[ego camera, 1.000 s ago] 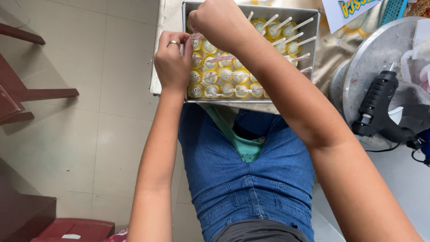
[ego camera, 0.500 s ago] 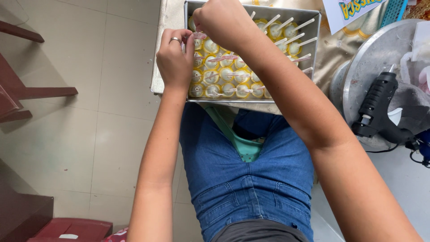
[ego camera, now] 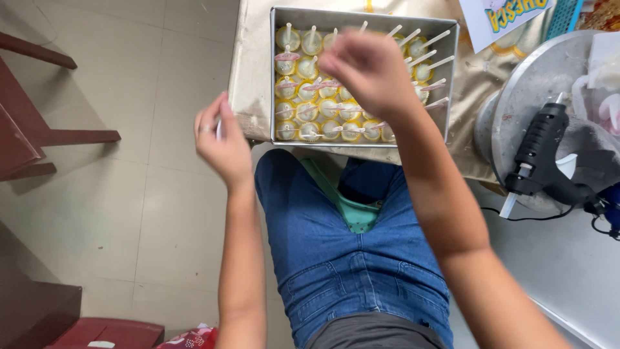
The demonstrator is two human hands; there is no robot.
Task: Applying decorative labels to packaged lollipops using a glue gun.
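A rectangular metal tray (ego camera: 272, 84) stands at the table's edge in front of my knees. It is packed with several round yellow treats (ego camera: 330, 128) on white sticks, some with small pink tags. My right hand (ego camera: 369, 70) hovers blurred over the tray's middle with its fingers bunched; whether it holds anything is unclear. My left hand (ego camera: 223, 139), with a ring on one finger, is off the tray's left side above the floor. Its fingers are pinched on a small pale piece.
A black glue gun (ego camera: 541, 155) lies on a round metal plate (ego camera: 529, 77) to the right, its cord trailing off. A printed paper card (ego camera: 500, 19) and a teal basket (ego camera: 569, 14) sit at the back right. A dark wooden chair (ego camera: 29, 132) stands on the tiled floor at left.
My left hand has come away from the tray's left rim, down and to the left. My right hand has shifted from the tray's far edge toward its middle.
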